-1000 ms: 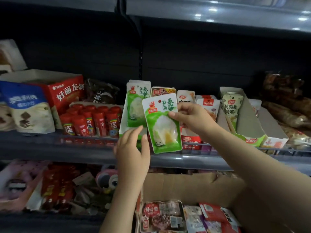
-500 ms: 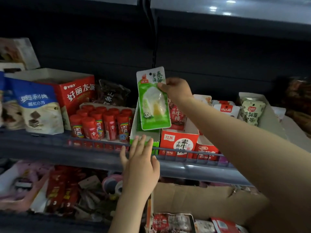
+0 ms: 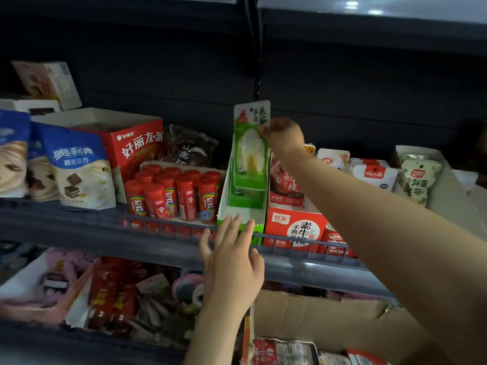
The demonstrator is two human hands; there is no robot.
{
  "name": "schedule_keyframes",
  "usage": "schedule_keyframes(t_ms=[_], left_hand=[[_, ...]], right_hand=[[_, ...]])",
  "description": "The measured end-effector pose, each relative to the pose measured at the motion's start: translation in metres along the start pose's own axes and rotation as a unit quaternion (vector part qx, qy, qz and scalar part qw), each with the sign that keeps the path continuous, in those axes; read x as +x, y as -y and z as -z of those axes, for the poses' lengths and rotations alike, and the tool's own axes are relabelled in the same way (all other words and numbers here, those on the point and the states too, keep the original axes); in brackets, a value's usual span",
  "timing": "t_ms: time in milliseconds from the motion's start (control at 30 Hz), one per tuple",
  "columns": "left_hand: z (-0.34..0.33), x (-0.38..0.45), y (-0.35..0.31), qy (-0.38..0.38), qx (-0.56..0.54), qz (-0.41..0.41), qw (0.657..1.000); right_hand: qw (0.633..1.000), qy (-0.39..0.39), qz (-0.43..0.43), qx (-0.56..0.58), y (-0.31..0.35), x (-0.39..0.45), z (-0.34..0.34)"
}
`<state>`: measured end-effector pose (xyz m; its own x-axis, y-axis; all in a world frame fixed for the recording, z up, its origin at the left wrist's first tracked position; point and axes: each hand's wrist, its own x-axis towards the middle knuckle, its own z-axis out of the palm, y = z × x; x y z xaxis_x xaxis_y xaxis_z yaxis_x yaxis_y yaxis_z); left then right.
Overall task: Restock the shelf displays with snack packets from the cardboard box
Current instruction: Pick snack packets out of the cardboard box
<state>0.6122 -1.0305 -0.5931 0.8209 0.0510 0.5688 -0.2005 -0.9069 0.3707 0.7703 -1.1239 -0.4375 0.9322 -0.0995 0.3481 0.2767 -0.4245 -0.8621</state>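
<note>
Green packet (image 3: 250,151) — right hand (image 3: 286,137) pinches it.

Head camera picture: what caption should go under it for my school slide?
Right hand lowers a green snack packet into its display box while the open left hand steadies the front.

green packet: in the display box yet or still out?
Partly in. The right hand pinches the green packet upright by its top; its lower end sits inside the display box.
</note>
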Motion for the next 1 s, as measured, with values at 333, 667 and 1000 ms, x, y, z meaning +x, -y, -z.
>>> schedule_keyframes(t_ms=[333, 667, 1000], left_hand=[[-0.002, -0.001, -0.001, 0.029, -0.020, 0.018, 0.999], [-0.004, -0.001, -0.002, 0.008, 0.008, 0.015, 1.000], [0.007, 0.000, -0.009, 0.041, -0.030, 0.034, 0.998]], right_hand=[[0.989, 0.097, 0.003, -0.112, -0.026, -0.012, 0.003], [0.994, 0.023, 0.001, -0.111, -0.039, -0.010, 0.004], [0.997, -0.019, -0.019, -0.077, -0.042, -0.029, 0.015]])
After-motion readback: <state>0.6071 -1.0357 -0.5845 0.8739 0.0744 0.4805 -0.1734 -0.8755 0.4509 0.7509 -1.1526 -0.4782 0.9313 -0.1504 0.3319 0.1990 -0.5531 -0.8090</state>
